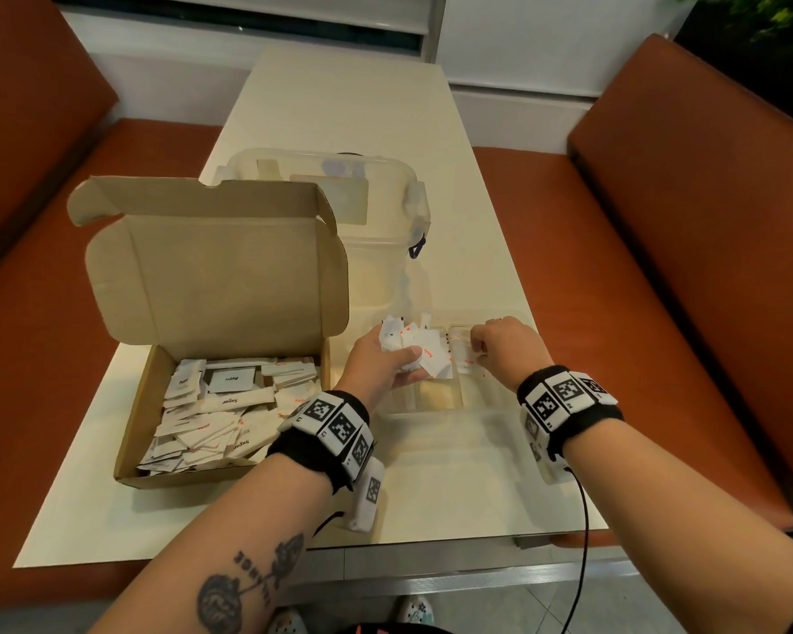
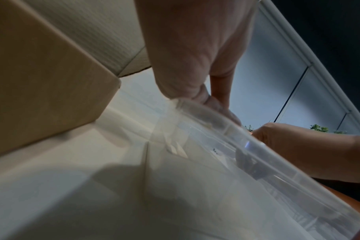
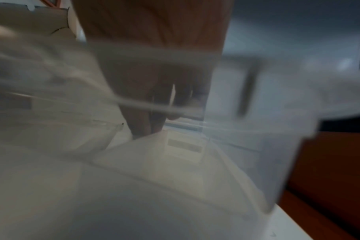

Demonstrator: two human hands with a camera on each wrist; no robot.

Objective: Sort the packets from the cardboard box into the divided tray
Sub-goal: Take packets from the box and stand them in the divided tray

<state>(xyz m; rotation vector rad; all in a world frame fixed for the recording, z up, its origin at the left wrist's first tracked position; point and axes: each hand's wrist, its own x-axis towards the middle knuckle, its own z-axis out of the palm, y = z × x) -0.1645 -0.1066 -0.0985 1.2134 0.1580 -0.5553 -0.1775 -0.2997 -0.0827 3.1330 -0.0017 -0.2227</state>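
An open cardboard box [image 1: 133,423] on the table's left holds several white packets [image 1: 211,404] marked Sugar, Pepper and Salt. To its right lies the clear divided tray [image 1: 449,432]. My left hand [image 1: 385,359] hovers over the tray's far left part and grips a bunch of white salt packets [image 1: 420,347]. My right hand [image 1: 500,347] is over a far compartment with its fingers curled, pinching one packet [image 1: 468,359] low in the tray. In the left wrist view the tray's rim [image 2: 226,129] crosses below my left hand [image 2: 195,65]. The right wrist view is blurred.
A clear lidded storage tub [image 1: 376,208] stands behind the box's raised lid [image 1: 220,263]. Orange bench seats [image 1: 660,267] flank the cream table [image 1: 454,505]. A black cable [image 1: 584,542] hangs from my right wrist over the table's near edge.
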